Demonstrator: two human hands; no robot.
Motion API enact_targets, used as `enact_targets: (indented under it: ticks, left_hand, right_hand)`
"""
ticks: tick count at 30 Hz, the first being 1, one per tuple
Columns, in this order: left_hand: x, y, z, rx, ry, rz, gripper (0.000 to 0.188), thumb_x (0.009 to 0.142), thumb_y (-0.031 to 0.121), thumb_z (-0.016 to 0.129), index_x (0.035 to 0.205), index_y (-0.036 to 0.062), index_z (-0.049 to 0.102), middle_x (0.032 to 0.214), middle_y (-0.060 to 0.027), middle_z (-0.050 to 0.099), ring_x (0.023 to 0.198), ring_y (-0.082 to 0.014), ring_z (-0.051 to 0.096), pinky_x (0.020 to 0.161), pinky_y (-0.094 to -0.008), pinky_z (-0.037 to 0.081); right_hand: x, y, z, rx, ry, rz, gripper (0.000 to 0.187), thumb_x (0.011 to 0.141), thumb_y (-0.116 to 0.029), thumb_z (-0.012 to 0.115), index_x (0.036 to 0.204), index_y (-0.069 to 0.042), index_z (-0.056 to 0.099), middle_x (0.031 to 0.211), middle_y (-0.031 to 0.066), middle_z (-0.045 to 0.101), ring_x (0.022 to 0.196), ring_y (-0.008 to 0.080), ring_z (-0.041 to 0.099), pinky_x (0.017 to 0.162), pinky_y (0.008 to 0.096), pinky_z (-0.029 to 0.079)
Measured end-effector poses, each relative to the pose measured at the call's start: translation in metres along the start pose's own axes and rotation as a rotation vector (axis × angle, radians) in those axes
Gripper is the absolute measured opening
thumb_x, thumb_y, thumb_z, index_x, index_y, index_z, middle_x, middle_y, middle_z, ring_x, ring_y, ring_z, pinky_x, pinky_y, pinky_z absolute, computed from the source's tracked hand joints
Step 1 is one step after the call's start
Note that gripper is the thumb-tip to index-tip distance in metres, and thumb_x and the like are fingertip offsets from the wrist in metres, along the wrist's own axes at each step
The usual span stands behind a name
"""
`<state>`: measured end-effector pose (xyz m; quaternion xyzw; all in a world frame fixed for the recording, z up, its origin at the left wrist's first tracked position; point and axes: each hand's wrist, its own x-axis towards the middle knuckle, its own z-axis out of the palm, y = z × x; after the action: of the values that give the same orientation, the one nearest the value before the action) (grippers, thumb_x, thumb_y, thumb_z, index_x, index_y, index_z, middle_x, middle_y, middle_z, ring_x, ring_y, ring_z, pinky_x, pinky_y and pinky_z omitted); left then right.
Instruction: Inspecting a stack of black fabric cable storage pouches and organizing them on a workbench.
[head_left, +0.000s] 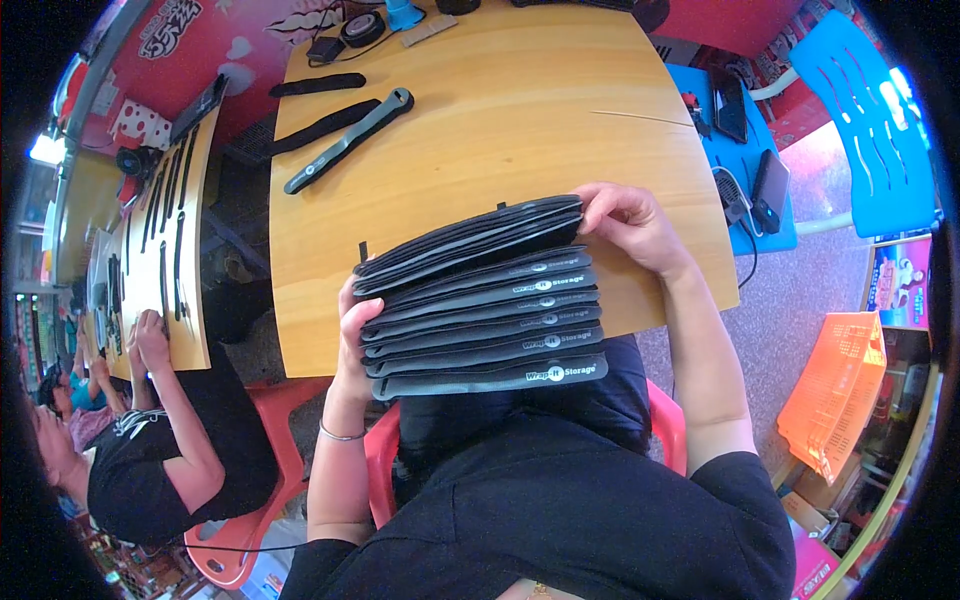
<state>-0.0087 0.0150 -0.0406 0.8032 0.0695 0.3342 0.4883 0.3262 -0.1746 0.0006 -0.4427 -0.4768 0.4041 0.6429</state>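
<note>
Over the table's near edge, in front of my body, I hold a fanned stack of grey-and-black fabric straps (485, 318). White print shows on the right ends of several of them. My left hand (357, 325) is closed round the stack's left end, its thumb on top. At the far right corner, the fingers of my right hand (630, 222) pinch the end of the upper bunch, which is tilted apart from the lower layers. Small black tabs stick up along the far edge of the stack.
On the wooden table (500, 120) lie a single grey strap (350, 142) and dark strips (318, 85). Cables and a blue object (404, 15) sit at its far edge. A blue chair (865, 130) and orange basket (835, 395) stand right. Leftward, another person (170, 450) works at a second table.
</note>
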Motion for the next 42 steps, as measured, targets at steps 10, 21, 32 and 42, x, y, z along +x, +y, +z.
enact_targets:
  ticks: [10, 21, 32, 42]
  left_hand:
    - [0.001, 0.007, -0.001, 0.031, -0.014, 0.013, 0.077, 0.068, 0.012, 0.085, 0.129, 0.019, 0.037, 0.141, -0.0257, 0.031, 0.129, -0.0403, 0.04, 0.105, -0.0491, 0.038]
    - [-0.001, 0.006, 0.0, -0.011, 0.002, -0.1, 0.076, 0.069, 0.01, 0.083, 0.128, 0.0196, 0.037, 0.142, -0.0255, 0.031, 0.129, -0.0396, 0.04, 0.105, -0.049, 0.038]
    - [0.004, 0.01, 0.003, 0.01, -0.006, 0.022, 0.077, 0.069, 0.009, 0.083, 0.129, 0.0198, 0.037, 0.141, -0.0248, 0.031, 0.129, -0.0401, 0.04, 0.104, -0.0492, 0.039]
    - [0.004, 0.012, 0.001, 0.036, -0.013, 0.029, 0.076, 0.069, 0.011, 0.084, 0.128, 0.0194, 0.037, 0.142, -0.0255, 0.031, 0.129, -0.0407, 0.04, 0.105, -0.0496, 0.038]
  right_hand:
    - [-0.003, -0.01, -0.004, 0.164, -0.07, 0.194, 0.028, 0.071, 0.002, 0.079, 0.096, -0.007, 0.068, 0.115, 0.0041, 0.061, 0.106, 0.0138, 0.057, 0.092, 0.0278, 0.046]
    - [-0.003, -0.016, 0.001, 0.145, -0.013, 0.211, 0.018, 0.076, 0.002, 0.075, 0.09, -0.007, 0.068, 0.112, 0.0038, 0.062, 0.103, 0.0134, 0.058, 0.091, 0.0269, 0.046]
    - [-0.003, -0.008, 0.004, 0.128, 0.005, 0.125, 0.011, 0.085, 0.003, 0.067, 0.088, -0.007, 0.063, 0.114, 0.005, 0.06, 0.103, 0.012, 0.057, 0.093, 0.0278, 0.045]
    - [-0.002, -0.009, 0.006, 0.078, -0.043, -0.017, 0.012, 0.086, 0.005, 0.063, 0.081, -0.006, 0.065, 0.118, 0.0111, 0.061, 0.107, 0.019, 0.059, 0.095, 0.0303, 0.044]
